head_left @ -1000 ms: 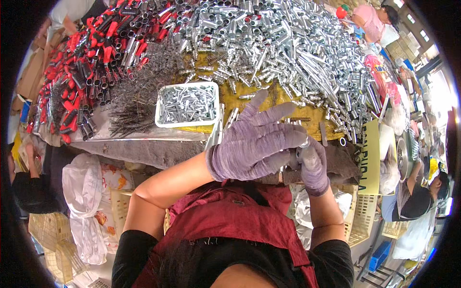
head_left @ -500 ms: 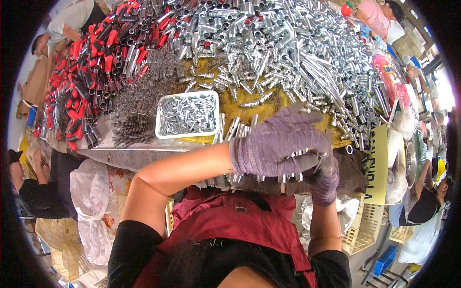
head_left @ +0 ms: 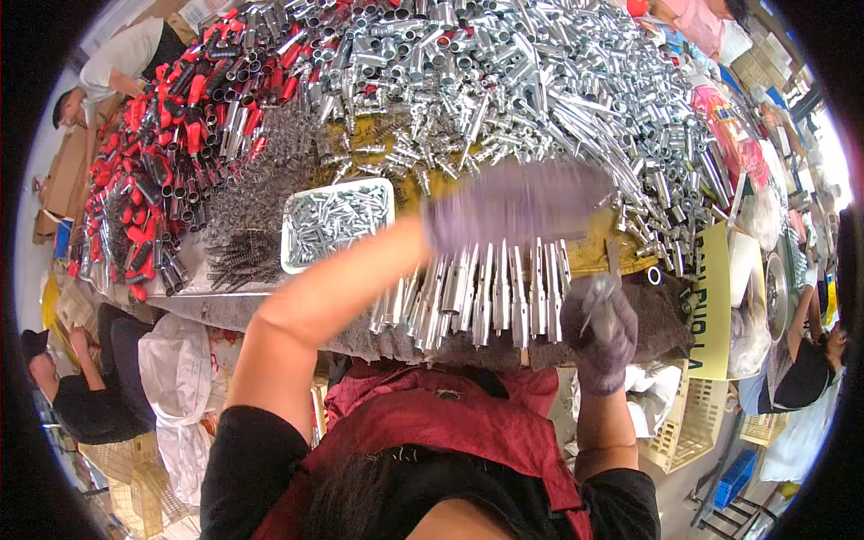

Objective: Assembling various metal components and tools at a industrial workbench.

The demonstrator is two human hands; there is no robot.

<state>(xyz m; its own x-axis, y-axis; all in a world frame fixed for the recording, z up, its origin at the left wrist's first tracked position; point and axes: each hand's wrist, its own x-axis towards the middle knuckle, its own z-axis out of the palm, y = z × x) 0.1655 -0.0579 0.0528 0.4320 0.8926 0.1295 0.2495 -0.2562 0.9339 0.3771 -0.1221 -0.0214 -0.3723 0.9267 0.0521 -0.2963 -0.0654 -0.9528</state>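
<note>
My left hand (head_left: 517, 209), in a purple-grey knitted glove, is over the middle of the table, above a row of metal tubes (head_left: 483, 301). Motion smears its fingers, so whether it holds anything cannot be made out. My right hand (head_left: 614, 346), gloved alike, is closed around a shiny metal piece (head_left: 601, 297) at the right end of that row; its exact kind is unclear. The slim silvery tubes lie side by side, pointing toward me, along the table's near edge. A white tray (head_left: 387, 200) full of small metal pins stands left of my left hand.
Loose silver sockets and tubes (head_left: 540, 72) are heaped across the far side. Red-and-black handles (head_left: 180, 117) pile up at left, beside dark springs (head_left: 243, 247). A yellow sign (head_left: 714, 306) stands at right. Other people (head_left: 126, 67) are around the table.
My left hand has lifted away from my right hand, farther over the table, uncovering the row of tubes. My right hand has shifted slightly left and nearer, still closed around a metal piece.
</note>
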